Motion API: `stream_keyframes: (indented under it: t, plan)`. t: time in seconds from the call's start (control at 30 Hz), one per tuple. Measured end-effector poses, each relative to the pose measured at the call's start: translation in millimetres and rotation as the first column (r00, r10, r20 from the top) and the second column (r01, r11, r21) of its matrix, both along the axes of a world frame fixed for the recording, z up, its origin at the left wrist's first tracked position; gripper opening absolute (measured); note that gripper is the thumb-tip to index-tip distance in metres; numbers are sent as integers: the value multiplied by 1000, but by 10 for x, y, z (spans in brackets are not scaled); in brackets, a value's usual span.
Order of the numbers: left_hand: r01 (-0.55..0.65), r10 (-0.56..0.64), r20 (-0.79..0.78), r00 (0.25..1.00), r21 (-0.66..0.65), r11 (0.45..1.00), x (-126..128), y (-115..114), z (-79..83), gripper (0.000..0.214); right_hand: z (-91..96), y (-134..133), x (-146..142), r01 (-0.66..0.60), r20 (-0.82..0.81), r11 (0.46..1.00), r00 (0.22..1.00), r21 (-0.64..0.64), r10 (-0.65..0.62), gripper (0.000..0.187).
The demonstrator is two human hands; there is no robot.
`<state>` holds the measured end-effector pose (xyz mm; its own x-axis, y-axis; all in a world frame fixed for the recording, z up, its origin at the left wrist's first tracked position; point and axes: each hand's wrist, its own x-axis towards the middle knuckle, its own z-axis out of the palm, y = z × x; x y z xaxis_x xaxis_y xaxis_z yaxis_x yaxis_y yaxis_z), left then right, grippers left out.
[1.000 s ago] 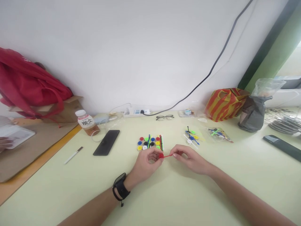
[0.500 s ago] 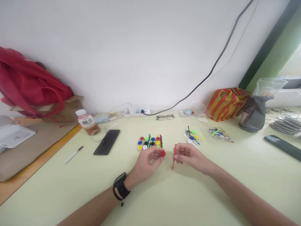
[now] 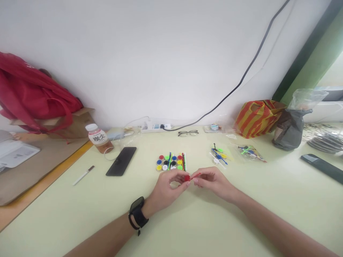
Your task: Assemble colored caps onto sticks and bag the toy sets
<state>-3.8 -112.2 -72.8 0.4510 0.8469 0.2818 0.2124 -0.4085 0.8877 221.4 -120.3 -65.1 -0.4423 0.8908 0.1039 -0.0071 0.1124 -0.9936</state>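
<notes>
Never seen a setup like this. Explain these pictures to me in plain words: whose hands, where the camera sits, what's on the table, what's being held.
There is no machine here: these are a person's two bare hands, seen by a camera worn on that person's head, looking forward and down. The left hand, with a black watch on its wrist, pinches a small red disc. The right hand holds a thin red stick close to it; whether the two are joined is too small to tell.

On the pale table, beyond the left hand, are rows of coloured discs with sticks. A looser pile of similar pieces lies farther right. Also there: a black phone, a bottle, eyeglasses and a striped bag.
</notes>
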Motion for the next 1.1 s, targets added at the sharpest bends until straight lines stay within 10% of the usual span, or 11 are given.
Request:
stream_keyframes:
  t: [0.33,0.9,1.1]
  plan:
    - [8,5,-78,997,167,986,0,-38,98,6,25,-20,1,13,154,994,988,110,-30,19]
    - [182,-127,239,963,-224,958,-7,0,85,16,14,10,60,41,153,979,986,198,-72,16]
    - [112,-18,282,959,-321,940,11,41,32,23,-83,20,110,202,202,853,921,481,-332,27]
